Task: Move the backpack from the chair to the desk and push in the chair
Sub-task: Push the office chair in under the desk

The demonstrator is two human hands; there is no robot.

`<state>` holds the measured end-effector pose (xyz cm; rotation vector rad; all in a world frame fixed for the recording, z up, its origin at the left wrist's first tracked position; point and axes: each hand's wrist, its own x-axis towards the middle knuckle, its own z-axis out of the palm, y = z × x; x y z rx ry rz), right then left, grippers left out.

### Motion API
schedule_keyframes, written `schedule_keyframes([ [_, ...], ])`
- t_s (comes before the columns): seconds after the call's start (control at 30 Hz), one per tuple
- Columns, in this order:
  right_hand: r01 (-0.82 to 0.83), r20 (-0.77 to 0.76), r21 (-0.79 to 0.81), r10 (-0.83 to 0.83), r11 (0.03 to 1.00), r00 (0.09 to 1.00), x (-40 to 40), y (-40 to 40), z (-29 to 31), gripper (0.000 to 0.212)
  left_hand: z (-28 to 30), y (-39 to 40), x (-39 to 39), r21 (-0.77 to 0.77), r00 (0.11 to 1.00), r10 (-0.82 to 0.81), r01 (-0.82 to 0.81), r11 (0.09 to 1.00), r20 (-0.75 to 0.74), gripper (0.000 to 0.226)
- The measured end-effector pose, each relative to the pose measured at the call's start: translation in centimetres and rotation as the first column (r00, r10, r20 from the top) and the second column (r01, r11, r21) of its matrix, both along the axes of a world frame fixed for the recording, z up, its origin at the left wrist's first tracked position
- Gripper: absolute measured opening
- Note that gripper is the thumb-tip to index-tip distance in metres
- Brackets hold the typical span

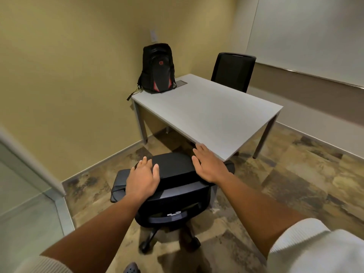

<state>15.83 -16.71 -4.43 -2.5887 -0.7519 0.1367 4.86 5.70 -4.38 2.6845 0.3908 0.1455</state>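
**Black backpack on desk, hands on chair**

Black backpack (157, 68) upright at far left corner of grey desk (206, 113). Left hand (142, 179) and right hand (209, 164) flat on chair (175, 170) backrest top, fingers (198, 151) spread, not clamped. Chair just short of near desk edge.

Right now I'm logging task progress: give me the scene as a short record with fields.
backpack: upright on the desk's far left corner
desk: grey top, bare apart from the backpack
near chair: facing the desk, seat not yet under it
far chair: behind the desk, pushed in
left hand: flat on the near chair's backrest top, fingers spread
right hand: open, on the backrest's right end, by the desk edge
done: backpack moved
left: push in the near chair
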Motion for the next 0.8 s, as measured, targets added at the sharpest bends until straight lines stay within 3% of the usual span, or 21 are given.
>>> schedule_keyframes([
  [0.13, -0.006, -0.006, -0.011, 0.006, 1.000, 1.000, -0.6, -0.9, -1.5, 0.053, -0.9, 0.0, -1.2, -0.022, 0.998, 0.055, -0.055, 0.998, 0.010, 0.054],
  [0.43, 0.127, 0.172, 0.233, -0.169, 0.964, 0.970, -0.4, -0.4, -2.1, 0.050, -0.8, 0.5, 0.1, -0.064, 0.985, 0.149, -0.143, 0.988, 0.093, 0.055],
  [0.8, 0.134, 0.087, 0.052, -0.139, 0.990, 0.987, 2.6, 2.7, -2.2, 0.056, -1.2, 3.6, 3.0, -0.047, 0.976, 0.151, -0.145, 0.988, 0.155, 0.053],
])
